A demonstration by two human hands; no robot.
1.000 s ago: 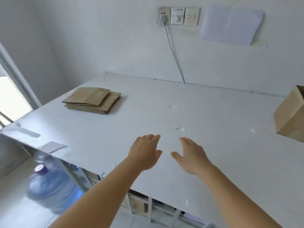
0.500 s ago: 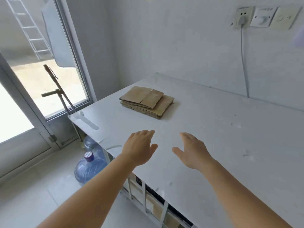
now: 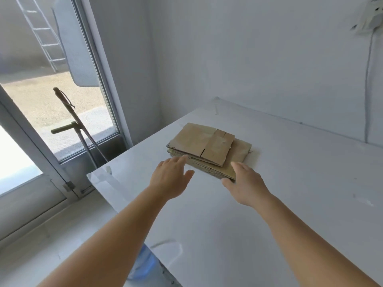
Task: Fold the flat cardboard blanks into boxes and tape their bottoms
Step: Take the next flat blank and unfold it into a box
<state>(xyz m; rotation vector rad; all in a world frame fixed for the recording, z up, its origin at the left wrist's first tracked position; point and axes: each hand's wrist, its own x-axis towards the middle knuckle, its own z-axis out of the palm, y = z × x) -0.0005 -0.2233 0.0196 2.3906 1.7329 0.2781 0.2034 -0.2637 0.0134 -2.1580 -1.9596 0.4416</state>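
Both arms stretched fwd over table (image 3: 238, 224). Left hand (image 3: 171, 179) & right hand (image 3: 245, 183) palms down, fingers straight, loosely apart, holding nothing, at near edge of cardboard blanks (image 3: 207, 150) stack by table's far-left corner.

wall socket (image 3: 371, 17): cut by the right edge — its plug blurred
water bottle (image 3: 143, 266): mostly hidden under the table (image 3: 217, 235)
stack of blanks (image 3: 207, 150): near corner covered by the right hand (image 3: 246, 183) — contact unclear
ladder (image 3: 41, 32): top cut off
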